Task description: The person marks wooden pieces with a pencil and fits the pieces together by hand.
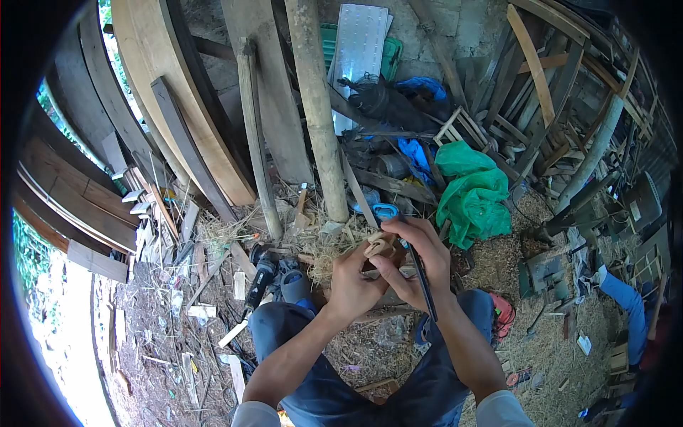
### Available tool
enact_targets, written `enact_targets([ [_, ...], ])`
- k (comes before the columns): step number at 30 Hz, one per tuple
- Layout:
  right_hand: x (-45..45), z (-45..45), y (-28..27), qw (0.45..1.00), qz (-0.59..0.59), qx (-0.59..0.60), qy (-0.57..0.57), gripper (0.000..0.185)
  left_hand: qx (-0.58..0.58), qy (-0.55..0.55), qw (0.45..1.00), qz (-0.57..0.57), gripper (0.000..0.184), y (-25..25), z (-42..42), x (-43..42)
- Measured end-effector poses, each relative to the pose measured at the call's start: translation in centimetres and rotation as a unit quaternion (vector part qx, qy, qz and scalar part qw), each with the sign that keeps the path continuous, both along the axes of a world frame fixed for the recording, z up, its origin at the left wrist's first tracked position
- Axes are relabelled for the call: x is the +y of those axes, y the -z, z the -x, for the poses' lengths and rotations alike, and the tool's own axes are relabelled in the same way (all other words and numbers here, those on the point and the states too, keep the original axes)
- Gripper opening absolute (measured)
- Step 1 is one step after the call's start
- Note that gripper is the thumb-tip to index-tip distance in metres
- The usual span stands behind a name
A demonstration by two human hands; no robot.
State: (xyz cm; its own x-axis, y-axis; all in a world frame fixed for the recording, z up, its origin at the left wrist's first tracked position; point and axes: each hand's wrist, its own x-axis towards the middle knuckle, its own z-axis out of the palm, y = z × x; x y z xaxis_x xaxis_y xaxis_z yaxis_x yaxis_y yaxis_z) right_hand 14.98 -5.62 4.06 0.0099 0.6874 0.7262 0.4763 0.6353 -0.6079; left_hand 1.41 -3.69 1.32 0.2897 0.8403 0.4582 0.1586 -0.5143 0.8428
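Note:
Just above my knees, both hands meet around a small carved piece of pale wood [380,246]. My left hand [352,286] is closed around its lower left side, with part of the wood hidden by the fingers. My right hand [421,262] pinches it from the right between thumb and fingers. A thin dark rod-like tool [425,285] lies along my right palm and points back toward the wrist; its kind is not clear. Just beyond the right fingers appears a bright blue loop [385,211], which may be a handle.
A dark power tool [262,279] and a grey slipper [296,287] lie by my left knee. Planks [171,92] and a pole [318,114] lean ahead. Green plastic [473,196] lies ahead right. Wood scraps litter the ground. Another person's blue-clothed limb [627,302] shows far right.

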Motion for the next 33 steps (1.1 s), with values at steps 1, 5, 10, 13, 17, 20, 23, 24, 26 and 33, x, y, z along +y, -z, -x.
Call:
enact_targets([
  [1, 0.0, 0.0, 0.0, 1.0, 0.002, -0.005, -0.004, 0.045, 0.013, -0.002, 1.0, 0.009, 0.031, 0.0, 0.0, -0.1],
  [5, 0.2, 0.1, 0.2, 1.0, 0.002, -0.012, 0.0, 0.045, -0.009, 0.012, 1.0, 0.006, 0.033, 0.3, 0.1, 0.1],
  [10, 0.2, 0.0, 0.5, 1.0, -0.004, -0.01, -0.003, 0.045, 0.016, -0.002, 1.0, 0.007, 0.034, 0.0, 0.2, -0.2],
  [13, 0.2, 0.0, 0.3, 1.0, -0.009, -0.013, -0.004, 0.043, 0.012, 0.008, 1.0, 0.02, 0.032, -0.3, 0.2, -0.2],
  [17, 0.3, -0.5, 0.1, 0.997, 0.0, 0.059, -0.052, 0.035, -0.09, 0.075, 0.985, 0.128, 0.024, 0.9, 0.4, 0.2],
  [20, 0.7, -1.5, 0.5, 0.994, 0.02, 0.094, -0.047, 0.033, -0.208, 0.116, 0.946, 0.221, 0.018, 0.6, 0.7, 0.8],
  [23, 0.8, -1.8, 0.9, 0.991, 0.031, 0.111, -0.075, 0.033, -0.303, 0.116, 0.901, 0.289, 0.02, 0.6, 0.9, 1.3],
  [24, 0.8, -1.7, 1.0, 0.989, 0.026, 0.112, -0.09, 0.033, -0.329, 0.114, 0.889, 0.297, 0.021, 0.4, 1.0, 1.4],
  [26, 0.7, -1.6, 0.6, 0.993, 0.023, 0.081, -0.088, 0.036, -0.355, 0.111, 0.877, 0.305, 0.022, 0.4, 1.0, 1.6],
  [33, 0.6, -1.2, 0.8, 0.996, 0.033, 0.032, -0.073, 0.049, -0.372, 0.106, 0.872, 0.3, 0.022, 0.2, 1.0, 1.6],
])
